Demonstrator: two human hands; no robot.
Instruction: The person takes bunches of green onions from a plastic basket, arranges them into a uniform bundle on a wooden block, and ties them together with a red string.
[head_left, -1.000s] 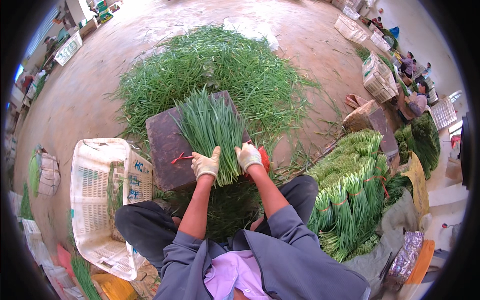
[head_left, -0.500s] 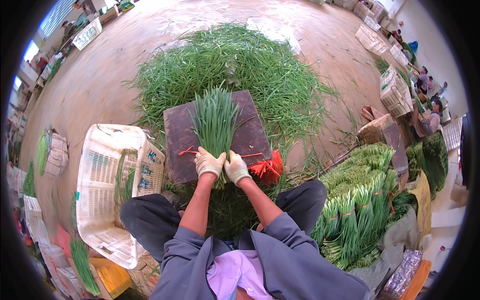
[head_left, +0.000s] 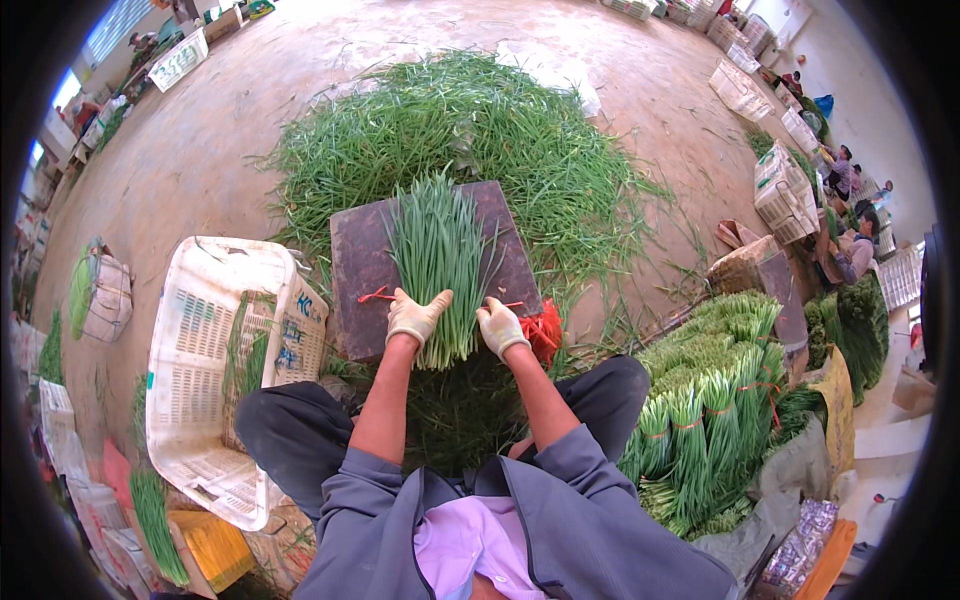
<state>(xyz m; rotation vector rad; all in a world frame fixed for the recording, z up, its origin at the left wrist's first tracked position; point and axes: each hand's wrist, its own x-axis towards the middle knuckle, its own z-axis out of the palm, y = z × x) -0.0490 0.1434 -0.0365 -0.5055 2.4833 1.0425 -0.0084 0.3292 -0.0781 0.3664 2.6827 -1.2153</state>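
A loose bunch of garlic chives (head_left: 440, 265) lies on a dark square board (head_left: 358, 240) in front of me, leaf tips pointing away and pale cut ends at the near edge. My gloved left hand (head_left: 416, 316) grips its left side, thumb across the stems. Just off the bunch's right side is my gloved right hand (head_left: 502, 327), fingers apart, close to the end of a red tie. That red tie (head_left: 376, 294) runs beneath the stems and shows on both sides. More red ties (head_left: 542, 332) hang in a cluster at the board's right corner, partly behind my right hand.
Beyond the board spreads a big heap of loose chives (head_left: 350, 150). A white plastic crate (head_left: 175, 400) leans open at my left. Tied bunches (head_left: 700, 420) are stacked at my right. Other people (head_left: 855, 245) sit along the right wall among crates.
My right hand has moved right, off the stems. The bunch has loosened and spread wider on the board, while my left hand stays on its left side.
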